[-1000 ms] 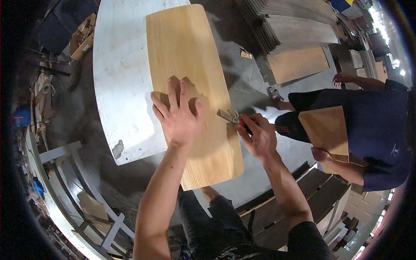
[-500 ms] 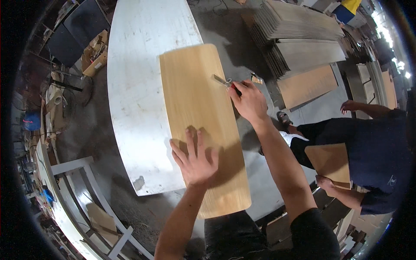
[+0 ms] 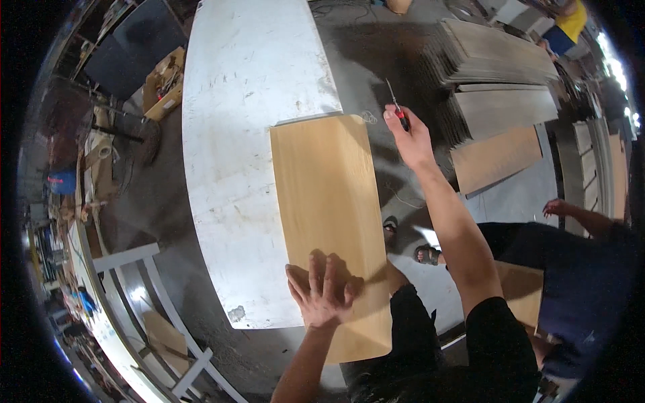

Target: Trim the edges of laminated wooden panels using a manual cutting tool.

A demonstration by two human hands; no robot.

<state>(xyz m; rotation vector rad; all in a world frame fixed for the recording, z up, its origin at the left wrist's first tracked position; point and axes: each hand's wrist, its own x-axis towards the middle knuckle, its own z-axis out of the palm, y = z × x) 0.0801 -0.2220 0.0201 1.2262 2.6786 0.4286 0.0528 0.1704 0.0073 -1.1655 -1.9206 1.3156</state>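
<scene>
A light wood-grain panel with rounded corners lies on a white table, its right side hanging past the table edge. My left hand presses flat on the panel's near part, fingers spread. To the right of the panel's far end, my right hand is closed round a knife with a red and black handle. Its narrow blade points away from me, clear of the panel. A thin pale curl of trimmed strip shows at the panel's far right corner.
A person in dark clothes stands at right holding a wooden panel. Behind are stacked panels; farther off is someone in yellow. At left are a cardboard box and a white frame.
My right hand and the knife have left the panel's right edge, moving out to the right; the blade has turned upward. The view has shifted. The nearby person has moved nearer.
</scene>
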